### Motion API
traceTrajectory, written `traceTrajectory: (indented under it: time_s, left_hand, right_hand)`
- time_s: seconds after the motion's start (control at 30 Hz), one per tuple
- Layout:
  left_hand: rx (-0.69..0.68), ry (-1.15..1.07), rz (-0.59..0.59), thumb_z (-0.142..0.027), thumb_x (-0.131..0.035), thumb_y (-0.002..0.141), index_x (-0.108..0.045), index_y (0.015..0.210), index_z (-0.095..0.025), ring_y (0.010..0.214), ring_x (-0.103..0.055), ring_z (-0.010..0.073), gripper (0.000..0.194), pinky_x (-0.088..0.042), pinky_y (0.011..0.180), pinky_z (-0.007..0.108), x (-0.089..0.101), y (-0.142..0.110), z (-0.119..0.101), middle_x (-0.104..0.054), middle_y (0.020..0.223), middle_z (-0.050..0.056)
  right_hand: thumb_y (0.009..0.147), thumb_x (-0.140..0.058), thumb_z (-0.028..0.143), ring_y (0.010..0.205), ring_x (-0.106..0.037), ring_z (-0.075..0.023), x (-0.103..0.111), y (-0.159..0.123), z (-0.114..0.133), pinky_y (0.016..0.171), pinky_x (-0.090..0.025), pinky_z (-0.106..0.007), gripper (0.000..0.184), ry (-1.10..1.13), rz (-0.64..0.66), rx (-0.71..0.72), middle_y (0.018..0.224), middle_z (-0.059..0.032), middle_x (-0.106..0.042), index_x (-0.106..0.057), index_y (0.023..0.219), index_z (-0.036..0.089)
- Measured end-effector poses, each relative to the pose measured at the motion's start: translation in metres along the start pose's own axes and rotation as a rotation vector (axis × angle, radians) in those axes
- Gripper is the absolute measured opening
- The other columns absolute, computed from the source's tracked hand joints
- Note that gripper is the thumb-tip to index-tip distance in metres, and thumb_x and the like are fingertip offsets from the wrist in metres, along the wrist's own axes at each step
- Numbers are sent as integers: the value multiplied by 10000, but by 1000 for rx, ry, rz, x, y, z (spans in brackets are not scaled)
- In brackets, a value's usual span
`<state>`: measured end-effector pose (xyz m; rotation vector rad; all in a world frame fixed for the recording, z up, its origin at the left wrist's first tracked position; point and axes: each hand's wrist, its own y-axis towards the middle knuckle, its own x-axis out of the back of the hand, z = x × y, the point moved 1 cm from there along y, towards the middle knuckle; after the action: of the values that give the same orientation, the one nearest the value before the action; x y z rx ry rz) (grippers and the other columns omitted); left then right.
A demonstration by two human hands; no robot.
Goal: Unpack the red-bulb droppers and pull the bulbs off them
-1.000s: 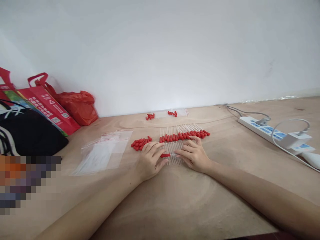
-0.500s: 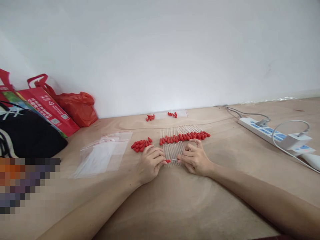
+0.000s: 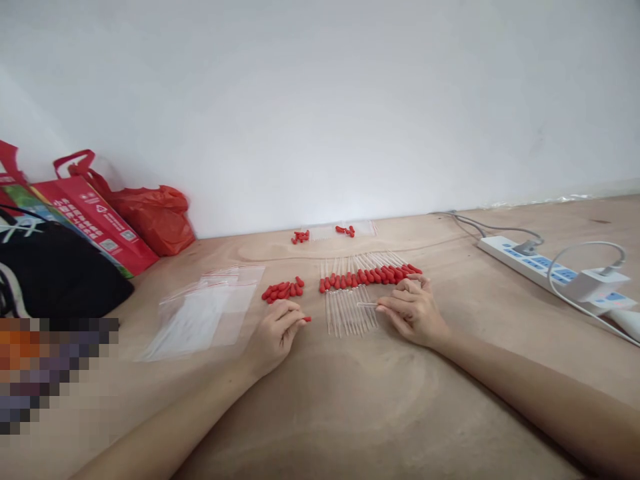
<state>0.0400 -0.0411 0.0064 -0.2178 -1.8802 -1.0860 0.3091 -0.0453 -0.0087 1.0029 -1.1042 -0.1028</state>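
Note:
My left hand rests on the wooden table, its fingertips pinched on a small red rubber cap. My right hand pinches a thin clear glass tube that points left, just above a group of bare tubes. Behind them lies a row of tubes with red caps. A loose pile of red caps sits just beyond my left hand.
Clear zip bags lie at the left. Red bags and a black bag stand at the far left. A white power strip with a plugged charger lies at the right. More red caps lie near the wall.
My hands were together on one capped tube; they have moved apart, the left taking the red cap leftwards and the right keeping the bare tube.

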Motion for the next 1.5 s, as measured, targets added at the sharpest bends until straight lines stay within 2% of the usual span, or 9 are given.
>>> traceTrajectory:
  time_s: [0.23, 0.5, 0.6, 0.77, 0.9, 1.1, 1.27, 1.4, 1.5]
  left_hand:
    - [171, 57, -162, -226, -370, 852, -564, 1008, -188, 841, -533, 163, 252, -452, 758, 297, 14, 5, 15, -524, 884, 58]
    - [535, 202, 138, -312, -491, 747, -539, 924, -187, 689, -562, 162, 222, -420, 694, 307, 13, 48, 52, -623, 839, 29]
    - [542, 287, 214, -334, -502, 740, -551, 860, -207, 801, -575, 209, 181, -348, 792, 387, 7, 52, 55, -649, 857, 23]
    - [537, 300, 170, -405, -501, 740, -557, 878, -223, 907, -548, 238, 235, -288, 808, 416, 4, 51, 52, -650, 880, 22]
    - [513, 330, 178, -412, -490, 749, -585, 744, -218, 950, -510, 243, 217, -279, 813, 424, 2, 60, 45, -630, 892, 32]
    - [439, 332, 350, -563, -530, 672, -616, 718, -217, 1058, -406, 306, 360, -270, 842, 490, -21, 80, 32, -538, 1066, 86]
    - [511, 290, 421, -495, -490, 726, -647, 660, -224, 1125, -360, 314, 320, -237, 885, 524, -36, 85, 34, -495, 1148, 98]
    - [578, 290, 370, -461, -483, 738, -654, 650, -223, 1090, -398, 317, 306, -277, 854, 520, -31, 86, 36, -525, 1114, 102]
    - [585, 344, 153, -418, -495, 742, -630, 602, -198, 1065, -418, 315, 293, -277, 847, 521, -18, 81, 31, -544, 1083, 112]
  right_hand:
    - [795, -468, 238, 622, -498, -127, -5, 3, -1, 813, -270, -348, 182, 10, -76, -163, 637, 9, -643, -648, 767, 231]
    - [777, -470, 221, 687, -514, -142, -9, 4, -4, 811, -237, -355, 167, -63, 63, -203, 717, -3, -665, -636, 765, 211]
    - [803, -473, 303, 736, -515, -151, -8, 6, -2, 830, -221, -367, 190, -45, 132, -175, 759, -15, -662, -640, 836, 221]
    - [781, -475, 486, 806, -507, -181, -5, 8, 0, 833, -222, -386, 341, -30, 219, -139, 837, -43, -640, -629, 913, 211]
    - [751, -456, 578, 816, -501, -192, -5, 8, 1, 836, -227, -402, 452, -21, 246, -106, 860, -59, -629, -624, 936, 202]
    - [728, -450, 622, 856, -500, -201, -5, 9, 0, 845, -234, -407, 523, -17, 269, -88, 913, -69, -624, -608, 993, 200]
    - [766, -424, 590, 857, -504, -198, -4, 10, -1, 831, -248, -404, 483, -9, 267, -99, 917, -70, -624, -602, 995, 203]
    - [772, -440, 563, 863, -509, -200, -5, 9, -3, 838, -254, -406, 448, 27, 240, -127, 903, -66, -624, -600, 986, 203]
    - [788, -436, 533, 869, -512, -208, -7, 7, -5, 830, -275, -404, 424, 28, 200, -159, 918, -74, -618, -589, 1003, 201]
